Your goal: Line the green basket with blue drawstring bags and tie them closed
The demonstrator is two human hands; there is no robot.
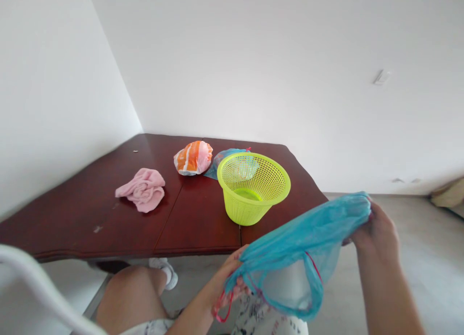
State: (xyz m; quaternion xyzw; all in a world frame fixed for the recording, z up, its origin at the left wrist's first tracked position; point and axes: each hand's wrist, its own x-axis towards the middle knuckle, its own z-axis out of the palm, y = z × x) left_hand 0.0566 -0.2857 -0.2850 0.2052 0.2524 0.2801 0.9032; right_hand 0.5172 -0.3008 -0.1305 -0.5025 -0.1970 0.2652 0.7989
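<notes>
Blue and filmy, a drawstring bag (297, 238) is hanging in front of the surface (203, 224), near the green basket (237, 209), in the head view. The person's left hand (227, 277) is pinching its gathered edge beside a red cord (216, 311), while the right hand (379, 233) is clasping the far end. Light, even tension would probably be serving best, sparing the thin plastic and leaving the cord untangled.
</notes>
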